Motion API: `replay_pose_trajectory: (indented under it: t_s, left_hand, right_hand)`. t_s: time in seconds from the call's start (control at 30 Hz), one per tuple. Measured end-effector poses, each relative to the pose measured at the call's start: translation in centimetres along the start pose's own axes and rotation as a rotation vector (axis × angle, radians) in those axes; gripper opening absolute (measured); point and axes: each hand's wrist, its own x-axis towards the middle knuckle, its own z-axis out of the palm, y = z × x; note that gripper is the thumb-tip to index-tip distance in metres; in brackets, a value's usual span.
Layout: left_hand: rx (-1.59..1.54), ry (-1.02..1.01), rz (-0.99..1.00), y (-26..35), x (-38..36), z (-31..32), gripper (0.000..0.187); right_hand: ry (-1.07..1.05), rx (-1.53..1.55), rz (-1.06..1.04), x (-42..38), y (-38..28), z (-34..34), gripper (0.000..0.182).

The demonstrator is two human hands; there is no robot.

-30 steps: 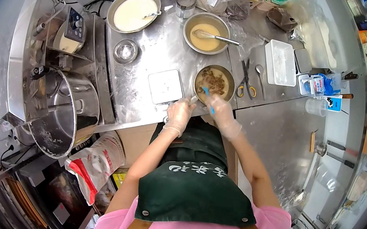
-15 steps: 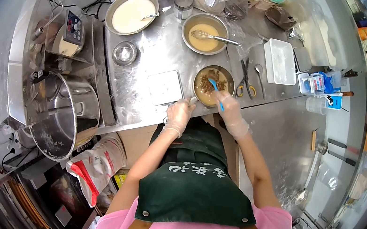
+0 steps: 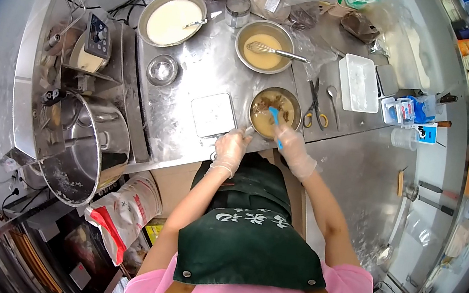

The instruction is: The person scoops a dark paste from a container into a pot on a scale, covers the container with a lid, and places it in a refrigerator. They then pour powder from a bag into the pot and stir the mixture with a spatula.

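A round metal saucepan of cloudy tan liquid with brown bits sits near the counter's front edge. My left hand, in a clear plastic glove, is closed around its handle. My right hand, gloved too, grips a blue spatula whose head dips into the liquid. Just left of the pan lies a flat white kitchen scale. Behind it stands a metal bowl of pale yellow batter, with a whisk lying across it.
Scissors and a spoon lie to the right, beside a white tray. A larger bowl of white liquid and a small metal bowl stand left. Far left is a mixer with a steel mixing bowl. Bags line the back.
The spatula head has moved slightly down and toward the near side of the pan with my right hand. The brown bits look more spread and sunken. My left hand keeps its hold.
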Motion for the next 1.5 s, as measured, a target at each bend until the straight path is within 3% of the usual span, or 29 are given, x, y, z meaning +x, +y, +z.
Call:
replay_pose_trajectory:
  t_s: [0.1,0.23,0.4,0.53,0.67,0.87,1.03,1.13,1.23,1.4,1.5]
  left_hand:
    - [0.000,-0.004,0.002,0.0,0.0,0.0,0.028]
    - [-0.008,0.009,0.003,0.1,-0.1,0.1,0.028]
    - [-0.005,0.008,0.001,0.2,-0.1,-0.2,0.026]
    - [-0.008,0.006,0.000,0.4,-0.3,-0.3,0.027]
    - [-0.020,0.027,0.011,0.2,-0.2,-0.2,0.027]
    - [-0.011,-0.028,-0.027,0.9,-0.3,-1.0,0.028]
    - [-0.017,0.006,0.014,0.4,-0.1,-0.6,0.028]
    - [-0.013,-0.004,0.005,0.4,-0.2,-0.7,0.028]
    - [-0.013,-0.018,-0.009,0.6,-0.2,-0.5,0.028]
    - [-0.013,0.022,0.006,0.3,-0.2,-0.3,0.027]
    - [-0.016,0.004,0.001,0.4,-0.2,-0.5,0.027]
  right_hand:
    - [-0.009,0.067,-0.011,0.1,-2.0,-2.6,0.014]
    - [0.168,0.012,0.057,1.2,-0.3,-2.4,0.011]
    - [-0.003,0.017,0.067,-0.6,-1.7,-1.7,0.010]
    - [0.195,0.011,0.057,1.8,-1.3,-2.9,0.017]
    - [0.004,-0.029,0.007,0.0,0.3,-0.7,0.016]
    - [0.172,0.070,0.017,2.5,-2.2,-3.3,0.007]
    - [-0.034,0.039,-0.031,0.1,-1.2,-0.8,0.013]
    - [-0.074,0.078,0.018,0.3,-2.7,-3.3,0.018]
    - [0.080,0.103,0.019,2.4,-1.5,-2.6,0.020]
    - [-0.093,0.122,-0.051,0.4,-1.0,-1.4,0.022]
    - [-0.163,0.082,0.042,0.5,-1.9,-3.5,0.018]
